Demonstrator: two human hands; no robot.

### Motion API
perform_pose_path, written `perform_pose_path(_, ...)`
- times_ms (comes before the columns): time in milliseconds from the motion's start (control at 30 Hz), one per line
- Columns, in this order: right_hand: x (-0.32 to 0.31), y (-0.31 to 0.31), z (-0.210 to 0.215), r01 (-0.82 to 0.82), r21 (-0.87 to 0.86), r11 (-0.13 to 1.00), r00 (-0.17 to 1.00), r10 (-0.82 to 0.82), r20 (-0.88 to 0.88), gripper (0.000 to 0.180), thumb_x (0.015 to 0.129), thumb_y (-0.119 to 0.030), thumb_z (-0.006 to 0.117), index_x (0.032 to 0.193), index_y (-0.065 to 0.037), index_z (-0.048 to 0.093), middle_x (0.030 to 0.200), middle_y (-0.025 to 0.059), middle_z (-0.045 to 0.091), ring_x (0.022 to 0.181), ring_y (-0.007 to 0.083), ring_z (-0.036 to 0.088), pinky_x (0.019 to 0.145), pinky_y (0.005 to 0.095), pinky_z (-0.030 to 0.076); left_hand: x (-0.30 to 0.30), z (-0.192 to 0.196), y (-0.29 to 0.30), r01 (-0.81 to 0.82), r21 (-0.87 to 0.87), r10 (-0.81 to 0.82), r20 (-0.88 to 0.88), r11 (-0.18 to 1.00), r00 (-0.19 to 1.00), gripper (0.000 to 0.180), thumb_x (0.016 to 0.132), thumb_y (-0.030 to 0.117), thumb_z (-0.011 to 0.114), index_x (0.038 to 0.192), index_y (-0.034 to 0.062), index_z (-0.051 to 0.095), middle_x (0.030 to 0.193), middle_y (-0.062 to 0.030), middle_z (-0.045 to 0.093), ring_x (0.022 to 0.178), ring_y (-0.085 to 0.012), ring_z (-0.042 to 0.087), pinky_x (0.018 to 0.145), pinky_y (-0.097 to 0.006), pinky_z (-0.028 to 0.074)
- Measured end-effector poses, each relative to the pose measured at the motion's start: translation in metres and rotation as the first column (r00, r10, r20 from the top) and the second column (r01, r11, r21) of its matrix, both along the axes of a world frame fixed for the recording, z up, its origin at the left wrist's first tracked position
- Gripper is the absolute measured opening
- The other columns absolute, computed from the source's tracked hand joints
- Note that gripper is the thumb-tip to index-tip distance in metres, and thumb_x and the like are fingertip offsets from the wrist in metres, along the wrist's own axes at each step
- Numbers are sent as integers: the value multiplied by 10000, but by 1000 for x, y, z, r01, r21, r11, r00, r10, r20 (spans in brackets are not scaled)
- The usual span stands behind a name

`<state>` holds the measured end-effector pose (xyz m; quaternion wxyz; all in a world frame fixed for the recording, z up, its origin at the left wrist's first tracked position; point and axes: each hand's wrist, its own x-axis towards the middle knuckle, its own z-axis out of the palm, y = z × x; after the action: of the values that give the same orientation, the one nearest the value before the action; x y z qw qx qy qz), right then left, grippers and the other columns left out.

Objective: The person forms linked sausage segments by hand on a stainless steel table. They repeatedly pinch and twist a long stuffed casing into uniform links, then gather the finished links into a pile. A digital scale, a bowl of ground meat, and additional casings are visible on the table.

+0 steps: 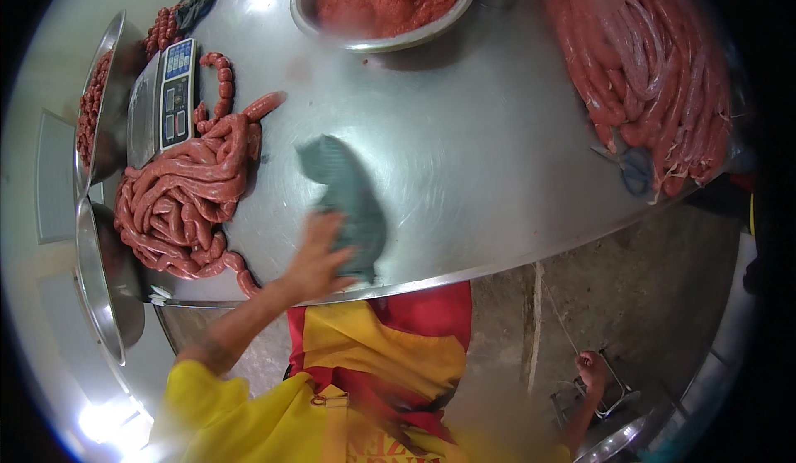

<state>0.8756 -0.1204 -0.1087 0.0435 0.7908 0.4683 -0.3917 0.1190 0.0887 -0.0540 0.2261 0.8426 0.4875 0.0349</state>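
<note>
My left hand (319, 252) lies on a dark green cloth (356, 206) on the steel table, near its front edge. Its fingers are spread across the cloth's left side, slightly blurred. The cloth is bunched into a long, curved shape. Away from the table at the lower right, my right hand (590, 372) is closed beside a thin metal frame (618, 392) above the floor. Whatever its fingers hold, if anything, is too small to make out. Left of the cloth lies a heap of linked raw sausages (186, 193).
A metal bowl of minced meat (385, 3) stands at the back. Long filled sausage casings (634, 65) cover the right side, with blue-handled scissors (634, 169) beside them. A digital scale (177, 94) and steel basins (104, 272) are at the left. The table edge (497, 266) curves before me.
</note>
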Motion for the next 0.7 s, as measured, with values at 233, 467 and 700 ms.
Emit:
perform_pose_path(233,-211,82,-33,419,247,874,867,-304,-395,176,990,-120,720,1128,-15,748,964,34,748,862,125,668,788,288,540,251,-34,181,-319,376,267,185,870,946,723,892,492,752,1461,95,550,1620,-336,298,1473,-523,298,1197,-719,191)
perform_pose_path(467,-371,186,113,128,482,867,833,169,-526,153,979,-134,731,1084,-24,748,969,129,755,843,205,718,771,305,557,275,35,368,-356,-52,331,514,933,792,675,918,424,738,1446,46,551,1467,-285,555,1365,-428,532,1139,-550,402)
perform_pose_path(700,-399,347,49,-188,880,437,883,467,-43,356,980,-175,695,1295,-8,689,1305,228,665,1223,357,634,1016,465,500,17,74,196,-23,-55,45,444,998,895,291,999,186,708,1258,55,703,1196,-108,748,1098,-204,702,996,-366,540)
